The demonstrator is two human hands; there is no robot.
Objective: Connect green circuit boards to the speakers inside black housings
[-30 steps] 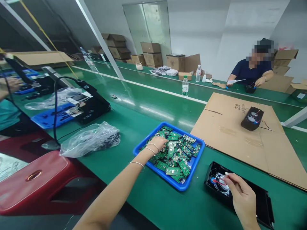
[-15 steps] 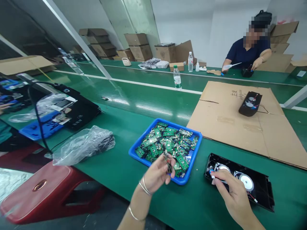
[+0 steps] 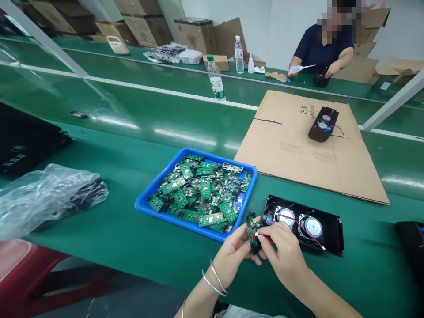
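Note:
My left hand [image 3: 233, 254] grips a green circuit board [image 3: 252, 232] by its edges, tilted upright in front of the speaker housing. My right hand [image 3: 281, 249] pinches a small white plug [image 3: 256, 234] on a wire against the board's face; whether it sits in a socket I cannot tell. Just behind lies the black speaker housing [image 3: 326, 246], open side up, with two round speakers [image 3: 310, 226] and a loose red wire ending in another white connector. To the left, a blue tray [image 3: 142, 202] holds a heap of similar circuit boards [image 3: 205, 190].
A flattened cardboard sheet [image 3: 265, 163] bears a second speaker housing [image 3: 323, 125]. A plastic-wrapped bundle [image 3: 66, 194] lies at left, above a red stool [image 3: 20, 269]. A green-capped bottle [image 3: 216, 81] stands farther back. Across the bench a person [image 3: 319, 51] handles a black part.
My left hand has brought the board rightward, and my right hand has carried the plug leftward to meet it. The view has swung right and down.

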